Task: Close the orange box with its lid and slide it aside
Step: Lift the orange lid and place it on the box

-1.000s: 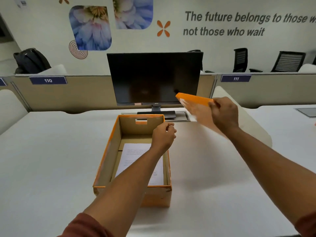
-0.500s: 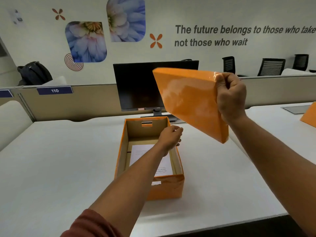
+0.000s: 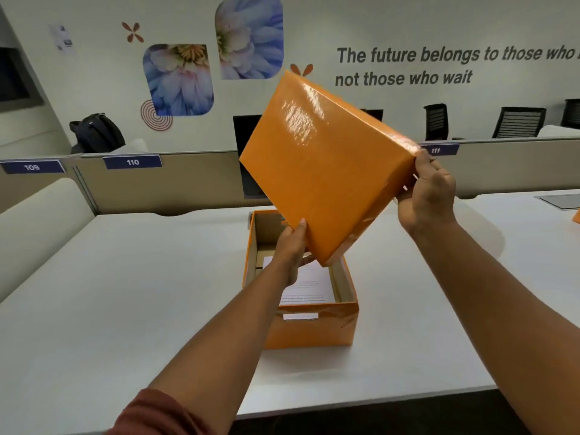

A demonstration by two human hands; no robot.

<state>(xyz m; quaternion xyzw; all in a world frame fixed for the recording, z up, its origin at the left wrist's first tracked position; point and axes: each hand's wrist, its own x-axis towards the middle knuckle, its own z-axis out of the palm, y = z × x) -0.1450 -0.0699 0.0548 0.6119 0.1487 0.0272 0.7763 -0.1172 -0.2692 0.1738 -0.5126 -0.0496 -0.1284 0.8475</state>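
Note:
An open orange box (image 3: pixel 310 328) stands on the white desk (image 3: pixel 125 293), with a white printed sheet (image 3: pixel 309 285) lying inside. Above it I hold the glossy orange lid (image 3: pixel 320 171) tilted, its top face toward me and one corner pointing down over the box. My right hand (image 3: pixel 428 193) grips the lid's right corner. My left hand (image 3: pixel 290 246) holds the lid's lower left edge, thumb on the face, just above the box opening. The lid hides most of the box's far wall.
A dark monitor (image 3: pixel 248 158) stands behind the box, mostly hidden by the lid. A beige partition (image 3: pixel 188 180) runs along the desk's far side. Another orange item (image 3: pixel 576 216) peeks in at the right edge. The desk's front edge is close below the box.
My right hand swung the lid over from the right to above the box. My left hand left the box's right wall and took hold of the lid's lower edge.

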